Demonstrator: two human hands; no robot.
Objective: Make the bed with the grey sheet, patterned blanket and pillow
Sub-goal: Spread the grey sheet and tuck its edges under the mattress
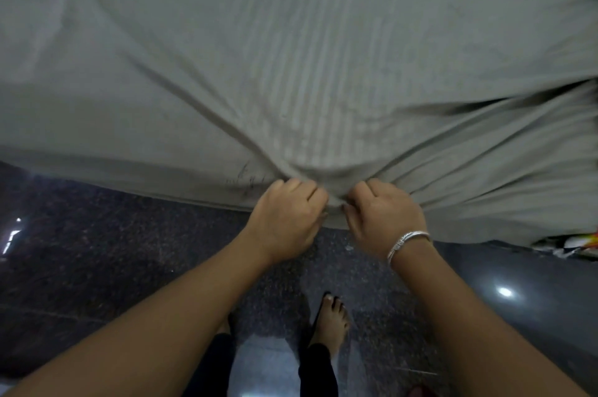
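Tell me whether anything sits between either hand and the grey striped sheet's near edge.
Nothing visible does. The left hand and right hand both grip the grey striped sheet directly at its near edge, side by side, with folds fanning out from their grip.
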